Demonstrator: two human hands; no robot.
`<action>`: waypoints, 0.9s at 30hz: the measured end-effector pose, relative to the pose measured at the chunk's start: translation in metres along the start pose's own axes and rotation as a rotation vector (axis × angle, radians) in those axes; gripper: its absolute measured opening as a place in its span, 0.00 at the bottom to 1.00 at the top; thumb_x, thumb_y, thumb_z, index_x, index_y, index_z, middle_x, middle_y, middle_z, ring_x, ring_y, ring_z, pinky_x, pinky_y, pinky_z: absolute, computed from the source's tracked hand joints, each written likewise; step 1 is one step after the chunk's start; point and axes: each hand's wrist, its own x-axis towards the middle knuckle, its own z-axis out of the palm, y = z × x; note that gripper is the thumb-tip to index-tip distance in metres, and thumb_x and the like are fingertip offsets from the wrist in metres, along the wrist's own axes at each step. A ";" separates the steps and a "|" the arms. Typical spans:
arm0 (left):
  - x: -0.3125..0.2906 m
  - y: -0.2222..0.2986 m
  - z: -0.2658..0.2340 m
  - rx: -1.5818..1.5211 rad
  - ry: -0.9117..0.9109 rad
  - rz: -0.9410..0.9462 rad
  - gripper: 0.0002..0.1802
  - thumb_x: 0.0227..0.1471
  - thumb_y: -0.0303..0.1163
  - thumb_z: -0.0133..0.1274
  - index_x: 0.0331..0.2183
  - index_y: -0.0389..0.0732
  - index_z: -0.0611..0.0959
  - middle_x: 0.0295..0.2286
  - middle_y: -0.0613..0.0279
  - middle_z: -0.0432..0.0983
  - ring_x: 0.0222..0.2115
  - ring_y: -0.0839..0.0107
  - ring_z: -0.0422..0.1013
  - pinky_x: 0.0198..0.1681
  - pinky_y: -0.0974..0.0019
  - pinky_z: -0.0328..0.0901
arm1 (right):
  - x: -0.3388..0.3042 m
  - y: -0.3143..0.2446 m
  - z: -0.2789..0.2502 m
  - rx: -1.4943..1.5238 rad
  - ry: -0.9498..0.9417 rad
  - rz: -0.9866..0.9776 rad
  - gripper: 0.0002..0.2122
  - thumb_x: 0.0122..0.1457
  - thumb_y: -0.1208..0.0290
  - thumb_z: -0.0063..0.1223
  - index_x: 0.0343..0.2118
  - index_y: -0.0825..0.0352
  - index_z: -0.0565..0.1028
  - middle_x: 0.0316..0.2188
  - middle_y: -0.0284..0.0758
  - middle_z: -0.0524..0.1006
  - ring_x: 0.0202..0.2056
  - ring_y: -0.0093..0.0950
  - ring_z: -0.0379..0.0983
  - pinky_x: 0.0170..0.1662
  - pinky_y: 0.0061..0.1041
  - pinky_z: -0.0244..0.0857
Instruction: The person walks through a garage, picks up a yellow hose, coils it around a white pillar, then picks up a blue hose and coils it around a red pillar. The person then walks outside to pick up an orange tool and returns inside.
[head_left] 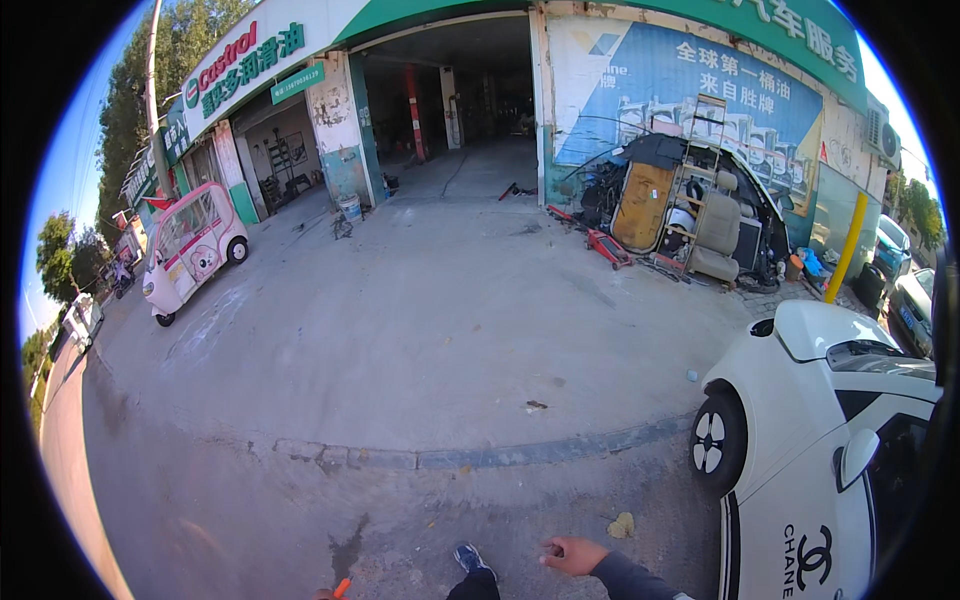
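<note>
At the lower edge, a small part of my left hand (322,595) shows, closed around a slim orange object (342,587). Most of that object is cut off by the picture's edge, so its kind cannot be made out. My right hand (575,556) hangs over the pavement, its fingers loosely bent and a little apart, with nothing visible in them. A dark sleeve covers that forearm. Between the two hands a blue and white shoe (468,557) of mine steps forward below a dark trouser leg. A dry leaf (621,525) lies on the ground beyond my right hand.
A white car (790,440) stands close on the right. A low kerb strip (480,457) crosses ahead. Farther off are a pink three-wheeler (190,250), an open garage doorway (450,120), a red floor jack (608,248), piled car seats (715,225) and a yellow post (848,245).
</note>
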 end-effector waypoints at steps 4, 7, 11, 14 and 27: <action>0.067 -0.020 0.013 -0.045 -0.362 -0.162 0.24 0.47 0.53 0.61 0.40 0.46 0.85 0.36 0.56 0.82 0.40 0.57 0.78 0.44 0.56 0.71 | 0.127 0.121 -0.040 -0.286 0.097 0.214 0.25 0.58 0.51 0.53 0.46 0.71 0.75 0.40 0.50 0.79 0.44 0.47 0.76 0.47 0.39 0.69; 0.129 0.026 -0.047 -0.031 -0.461 -0.119 0.23 0.47 0.51 0.60 0.40 0.47 0.85 0.37 0.55 0.82 0.41 0.55 0.77 0.45 0.55 0.70 | 0.188 0.202 -0.047 -0.723 -0.059 0.347 0.25 0.60 0.50 0.48 0.53 0.62 0.75 0.39 0.42 0.81 0.42 0.43 0.78 0.44 0.42 0.71; 0.241 0.138 -0.202 0.195 -0.411 0.138 0.21 0.47 0.49 0.59 0.41 0.47 0.85 0.38 0.54 0.82 0.42 0.54 0.77 0.47 0.54 0.70 | 0.218 0.235 -0.071 -0.012 -0.157 0.948 0.22 0.61 0.52 0.47 0.52 0.61 0.76 0.38 0.41 0.82 0.42 0.41 0.79 0.44 0.42 0.72; 0.307 0.260 -0.366 0.007 -0.034 0.290 0.22 0.47 0.47 0.60 0.42 0.46 0.84 0.39 0.53 0.81 0.42 0.53 0.76 0.47 0.54 0.70 | 0.284 0.214 -0.108 0.164 -0.093 0.997 0.20 0.61 0.54 0.46 0.50 0.61 0.76 0.38 0.41 0.82 0.42 0.40 0.79 0.44 0.41 0.72; 0.530 0.499 -0.682 0.070 -0.177 0.393 0.25 0.50 0.58 0.57 0.40 0.50 0.86 0.37 0.55 0.82 0.41 0.55 0.77 0.46 0.55 0.69 | 0.785 0.179 -0.431 -0.134 -0.345 0.819 0.14 0.62 0.62 0.44 0.45 0.58 0.80 0.38 0.38 0.83 0.40 0.36 0.80 0.43 0.39 0.73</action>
